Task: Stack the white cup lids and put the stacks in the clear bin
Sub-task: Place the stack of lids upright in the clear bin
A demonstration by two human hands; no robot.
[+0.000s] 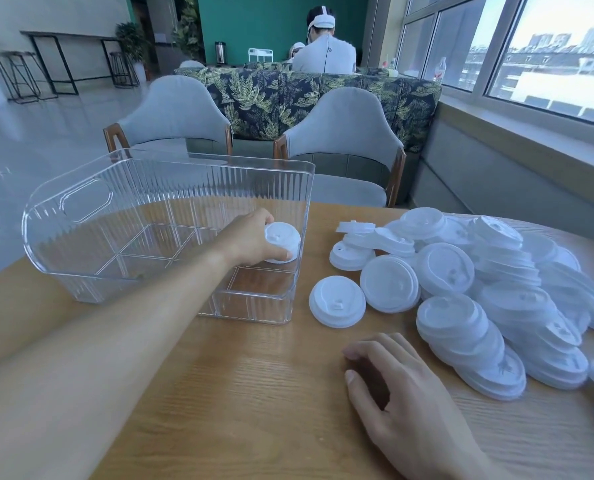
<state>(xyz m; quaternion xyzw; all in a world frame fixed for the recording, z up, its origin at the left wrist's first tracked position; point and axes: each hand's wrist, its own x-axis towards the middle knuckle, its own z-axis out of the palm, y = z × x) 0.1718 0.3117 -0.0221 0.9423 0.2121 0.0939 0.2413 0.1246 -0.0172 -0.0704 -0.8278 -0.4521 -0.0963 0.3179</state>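
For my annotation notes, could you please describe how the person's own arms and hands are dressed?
Both are bare: the left hand and right hand wear no gloves, rings or watch, and no sleeve shows on either forearm within the frame.

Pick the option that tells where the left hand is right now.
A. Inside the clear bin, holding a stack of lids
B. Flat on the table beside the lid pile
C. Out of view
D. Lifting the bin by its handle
A: the left hand reaches into the clear bin, fingers curled round a stack of white lids.
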